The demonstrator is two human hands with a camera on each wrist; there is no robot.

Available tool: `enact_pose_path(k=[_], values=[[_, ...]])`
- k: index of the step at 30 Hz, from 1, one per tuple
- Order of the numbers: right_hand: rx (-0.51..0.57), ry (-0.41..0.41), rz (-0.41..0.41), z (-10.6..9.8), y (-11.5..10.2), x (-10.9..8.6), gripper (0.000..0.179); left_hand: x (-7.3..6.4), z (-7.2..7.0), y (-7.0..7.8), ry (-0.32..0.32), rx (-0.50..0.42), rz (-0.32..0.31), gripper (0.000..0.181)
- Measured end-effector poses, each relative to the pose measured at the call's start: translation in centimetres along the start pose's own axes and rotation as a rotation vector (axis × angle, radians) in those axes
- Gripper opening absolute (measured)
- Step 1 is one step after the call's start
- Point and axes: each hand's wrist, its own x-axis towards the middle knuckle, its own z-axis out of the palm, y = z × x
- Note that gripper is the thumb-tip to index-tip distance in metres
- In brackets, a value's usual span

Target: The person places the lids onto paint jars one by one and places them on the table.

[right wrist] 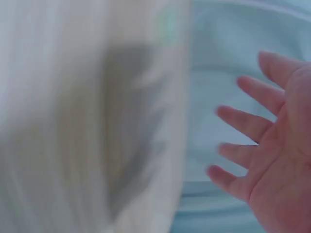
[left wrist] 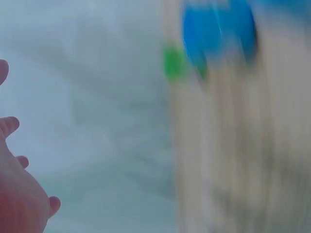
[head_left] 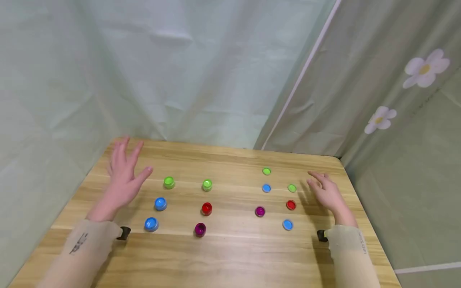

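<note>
The left hand (head_left: 123, 179) hangs above the counter (head_left: 234, 252), fingers spread, holding nothing; the right hand (head_left: 327, 195), spread too, is near the flat discs (head_left: 292, 188) on the right. Should the left wrist dip, its black mount (head_left: 124, 233) could knock the nearest blue pot (head_left: 151, 224), whose round side might roll once tipped. The small pots (head_left: 207, 209) stand left and centre, glossy as plastic, on streaky wood grain.

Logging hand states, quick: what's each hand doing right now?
Left hand: open, fingers spread, holding nothing.
Right hand: open, holding nothing.
</note>
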Motion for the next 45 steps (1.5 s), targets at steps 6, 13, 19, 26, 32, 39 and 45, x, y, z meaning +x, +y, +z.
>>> enact_pose_path(k=[6, 13, 19, 26, 32, 39, 45], values=[[0.113, 0.040, -0.090, -0.1, -2.9, -2.8, 0.052, -2.8, 1.8, 6.4, -0.004, -0.115, 0.113, 0.060], [0.127, -0.019, -0.135, 0.8, -5.1, -4.1, 0.050, -6.5, 4.1, 8.4, -0.296, -0.166, 0.006, 0.042], [0.124, -0.003, -0.138, 1.0, -5.6, -4.7, 0.047, -8.1, 6.5, 8.2, -0.555, -0.245, -0.155, 0.046], [0.132, -0.009, -0.154, 1.4, -6.0, -4.9, 0.045, -8.4, 8.2, 8.4, -0.606, -0.240, -0.194, 0.051], [0.129, -0.015, -0.145, 1.6, -5.9, -5.1, 0.045, -8.1, 9.1, 8.6, -0.633, -0.197, -0.210, 0.047], [0.135, -0.021, -0.146, 1.8, -5.9, -5.2, 0.044, -7.9, 9.6, 8.8, -0.653, -0.186, -0.226, 0.044], [0.135, -0.033, -0.144, 1.8, -5.9, -5.4, 0.046, -8.0, 9.9, 8.9, -0.664, -0.173, -0.253, 0.038]])
